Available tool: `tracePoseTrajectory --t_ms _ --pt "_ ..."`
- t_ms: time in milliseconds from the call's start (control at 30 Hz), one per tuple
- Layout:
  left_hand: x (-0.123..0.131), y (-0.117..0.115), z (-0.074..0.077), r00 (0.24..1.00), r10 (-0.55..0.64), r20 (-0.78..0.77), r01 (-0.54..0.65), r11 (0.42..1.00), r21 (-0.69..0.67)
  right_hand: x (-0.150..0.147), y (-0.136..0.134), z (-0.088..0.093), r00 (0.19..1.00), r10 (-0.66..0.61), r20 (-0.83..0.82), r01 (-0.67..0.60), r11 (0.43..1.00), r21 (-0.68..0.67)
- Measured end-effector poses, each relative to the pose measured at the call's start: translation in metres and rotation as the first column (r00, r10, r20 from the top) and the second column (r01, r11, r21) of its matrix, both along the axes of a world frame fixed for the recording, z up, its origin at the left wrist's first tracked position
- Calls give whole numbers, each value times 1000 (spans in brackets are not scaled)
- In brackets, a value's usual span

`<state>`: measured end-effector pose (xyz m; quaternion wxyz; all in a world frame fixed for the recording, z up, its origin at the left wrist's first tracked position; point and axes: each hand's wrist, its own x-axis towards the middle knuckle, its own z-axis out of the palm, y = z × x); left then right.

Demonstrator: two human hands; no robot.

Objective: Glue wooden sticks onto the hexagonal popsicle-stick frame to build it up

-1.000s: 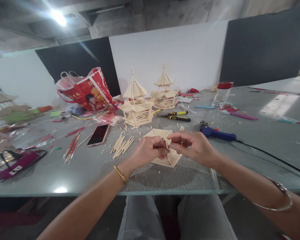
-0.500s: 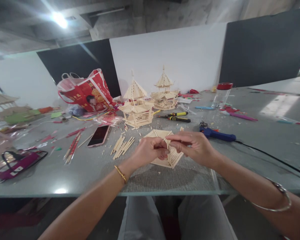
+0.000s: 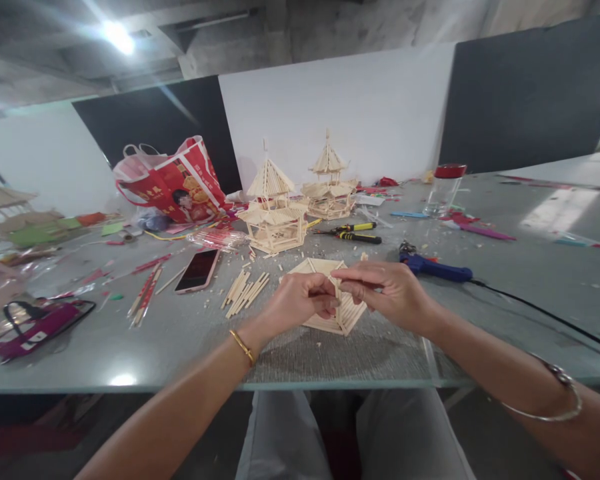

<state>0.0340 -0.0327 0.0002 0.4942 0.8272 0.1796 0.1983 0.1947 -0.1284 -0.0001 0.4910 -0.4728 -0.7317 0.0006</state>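
Observation:
Over a flat six-sided panel of wooden sticks (image 3: 351,312), my left hand (image 3: 307,297) and my right hand (image 3: 387,290) meet fingertip to fingertip. A short wooden stick (image 3: 337,291) stands roughly upright between them. The left thumb and fingers pinch it from the left side, while the right fingers close at its upper end. Its lower end meets the panel or lies just above it; I cannot tell which. Both hands cover much of the panel's middle. Left of the hands lie several loose wooden sticks (image 3: 245,293) in a small pile.
Two stick-built pagodas (image 3: 273,213) stand behind. A blue glue gun (image 3: 437,268) with a black cord lies right, near yellow-black pliers (image 3: 357,233). A phone (image 3: 198,271), a purple pouch (image 3: 40,328) and a red bag (image 3: 175,183) are left. A red-lidded jar (image 3: 445,193) stands back right.
Almost nothing differs. Both hands keep their pinch over the panel, and the surrounding things stay where they were.

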Motion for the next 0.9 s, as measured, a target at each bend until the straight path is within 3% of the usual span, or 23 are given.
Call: tracePoseTrajectory --t_ms 600,900 --pt "1 -1 -2 1000 -16 25 15 999 36 0 -1 0 995 -42 94 31 993 116" --pt "3 1 -5 999 -10 32 9 999 32 -1 -2 2 995 -49 89 41 994 98"
